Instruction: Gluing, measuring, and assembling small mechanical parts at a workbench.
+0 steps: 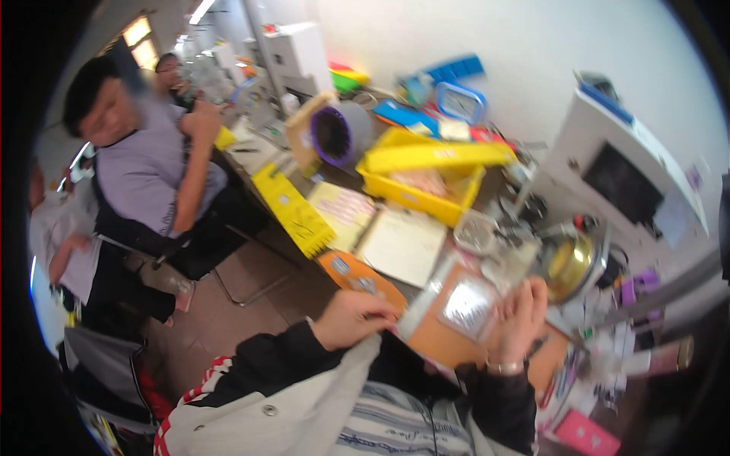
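My left hand (353,319) is closed in a pinch above the near edge of the bench, beside an orange flat piece (361,277). Whatever its fingertips hold is too small to make out. My right hand (522,318) is raised over the right part of an orange-brown work mat (432,334), its fingers curled together and slightly blurred. I cannot make out anything between them. Between the hands, a clear square tray (466,306) with a shiny, silvery surface lies on the mat.
Behind the mat are an open notebook (403,242), a yellow bin (418,193) and a clear tub (475,231). A white machine with a dark screen (623,182) and a round gold-coloured dish (569,267) stand right. A seated person (163,156) is at left.
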Tool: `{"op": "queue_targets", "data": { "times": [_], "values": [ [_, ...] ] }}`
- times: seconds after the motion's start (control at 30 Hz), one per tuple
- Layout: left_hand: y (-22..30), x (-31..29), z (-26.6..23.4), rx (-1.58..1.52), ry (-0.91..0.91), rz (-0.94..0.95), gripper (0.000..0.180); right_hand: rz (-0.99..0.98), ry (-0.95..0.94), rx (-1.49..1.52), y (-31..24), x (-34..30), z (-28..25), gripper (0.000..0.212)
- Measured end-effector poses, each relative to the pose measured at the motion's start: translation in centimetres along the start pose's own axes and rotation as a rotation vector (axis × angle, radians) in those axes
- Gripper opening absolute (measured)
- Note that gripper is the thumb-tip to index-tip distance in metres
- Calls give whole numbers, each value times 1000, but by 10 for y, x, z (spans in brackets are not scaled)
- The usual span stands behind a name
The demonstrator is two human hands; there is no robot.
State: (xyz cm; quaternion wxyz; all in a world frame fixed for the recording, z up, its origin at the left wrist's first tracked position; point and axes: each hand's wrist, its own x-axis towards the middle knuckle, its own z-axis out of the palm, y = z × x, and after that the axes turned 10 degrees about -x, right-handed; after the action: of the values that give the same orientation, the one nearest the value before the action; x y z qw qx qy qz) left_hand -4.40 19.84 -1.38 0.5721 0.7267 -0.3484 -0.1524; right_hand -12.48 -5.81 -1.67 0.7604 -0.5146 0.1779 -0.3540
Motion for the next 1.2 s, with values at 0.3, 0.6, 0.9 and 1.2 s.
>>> {"op": "queue_targets", "data": {
  "times": [0.3, 0.6, 0.9, 1.2],
  "values": [
    [-17, 11, -21, 85, 64, -66, 14, -213, 36, -197, 16, 19, 3, 10],
    [-20, 24, -8, 137, 64, 47, 33, -181, 54, -48, 13, 11, -7, 10],
    [-32, 28, -31, 182, 177, -71, 32, -224, 99, -176, 7, 10, -6, 11],
    [10, 56, 17, 451, 177, 145, 34, -208, 87, -117, -8, 11, -15, 13]
  ]
}}
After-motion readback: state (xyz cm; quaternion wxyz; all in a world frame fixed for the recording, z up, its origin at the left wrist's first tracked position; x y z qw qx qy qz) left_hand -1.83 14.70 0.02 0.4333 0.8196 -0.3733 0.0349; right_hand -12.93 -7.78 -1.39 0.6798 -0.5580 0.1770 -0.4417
